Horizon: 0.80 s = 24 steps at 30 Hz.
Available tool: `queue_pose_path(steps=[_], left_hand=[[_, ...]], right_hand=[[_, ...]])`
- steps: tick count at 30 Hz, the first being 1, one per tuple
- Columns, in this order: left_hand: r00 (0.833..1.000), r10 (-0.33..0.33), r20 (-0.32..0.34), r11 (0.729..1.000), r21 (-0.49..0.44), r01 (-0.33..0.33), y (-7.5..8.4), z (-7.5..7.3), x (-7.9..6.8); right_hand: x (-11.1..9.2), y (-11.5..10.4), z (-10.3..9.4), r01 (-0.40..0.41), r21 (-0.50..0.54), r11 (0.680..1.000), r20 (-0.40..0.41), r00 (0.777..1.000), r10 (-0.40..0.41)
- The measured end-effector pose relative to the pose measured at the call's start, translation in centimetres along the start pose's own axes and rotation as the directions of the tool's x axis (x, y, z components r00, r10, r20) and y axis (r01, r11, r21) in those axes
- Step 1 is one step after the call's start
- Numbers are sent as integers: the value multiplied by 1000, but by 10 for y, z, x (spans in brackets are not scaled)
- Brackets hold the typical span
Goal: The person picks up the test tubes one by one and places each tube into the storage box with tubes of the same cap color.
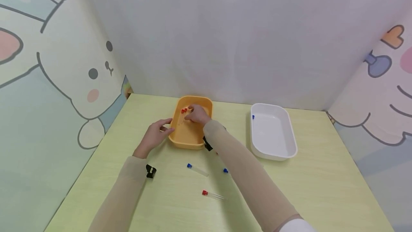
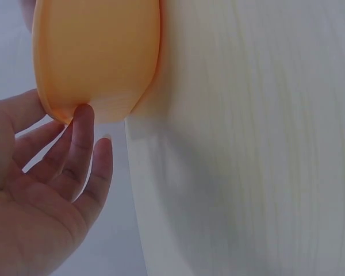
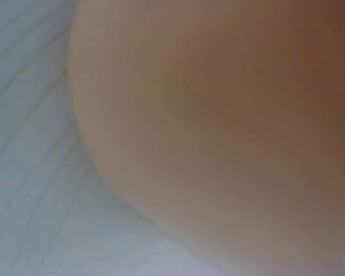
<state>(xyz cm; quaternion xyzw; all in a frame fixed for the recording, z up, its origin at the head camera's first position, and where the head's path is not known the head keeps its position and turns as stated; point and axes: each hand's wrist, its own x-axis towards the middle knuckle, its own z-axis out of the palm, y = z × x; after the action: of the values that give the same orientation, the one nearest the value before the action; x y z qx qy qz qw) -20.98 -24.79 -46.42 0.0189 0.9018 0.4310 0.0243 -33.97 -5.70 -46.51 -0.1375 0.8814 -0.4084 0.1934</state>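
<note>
My left hand (image 1: 153, 137) pinches the left rim of an orange tray (image 1: 186, 145), thumb and fingertips at its edge. Close up in the left wrist view, the fingers of that hand (image 2: 46, 167) bend around the tray's corner. Inside the tray, my right hand (image 1: 198, 114) reaches down with fingers curled beside red-capped test tubes (image 1: 182, 111). Whether a tube is between those fingertips I cannot tell. The right wrist view is mostly filled by a blurred orange-brown surface (image 3: 218, 115).
On the pale wooden table (image 1: 309, 182) in front lie a blue-capped tube (image 1: 197, 170), a red-capped tube (image 1: 213, 195) and another blue cap (image 1: 226, 170), partly behind my right forearm. A white tray (image 1: 273, 135) at the right has a blue cap (image 1: 253, 117) inside its left wall.
</note>
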Motion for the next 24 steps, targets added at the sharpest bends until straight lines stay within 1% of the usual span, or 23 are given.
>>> queue_pose_path(steps=[9,12,18,21,24], left_hand=[[1000,18,-6,1000,-8,-18,3,3,0],[1000,23,-6,1000,-2,-23,4,3,0],[1000,9,3,1000,5,-9,2,4,0],[1000,4,2,1000,17,-4,3,2,0],[1000,7,0,999,37,-7,4,0,-1]], right_hand=[[-2,4,-3,32,37,999,49,998,-34],[-3,5,-4,30,33,999,56,998,-32],[-7,5,-8,13,50,999,74,997,-17],[-11,3,-13,13,28,1000,86,996,-16],[-14,0,-19,30,10,999,95,995,-31]])
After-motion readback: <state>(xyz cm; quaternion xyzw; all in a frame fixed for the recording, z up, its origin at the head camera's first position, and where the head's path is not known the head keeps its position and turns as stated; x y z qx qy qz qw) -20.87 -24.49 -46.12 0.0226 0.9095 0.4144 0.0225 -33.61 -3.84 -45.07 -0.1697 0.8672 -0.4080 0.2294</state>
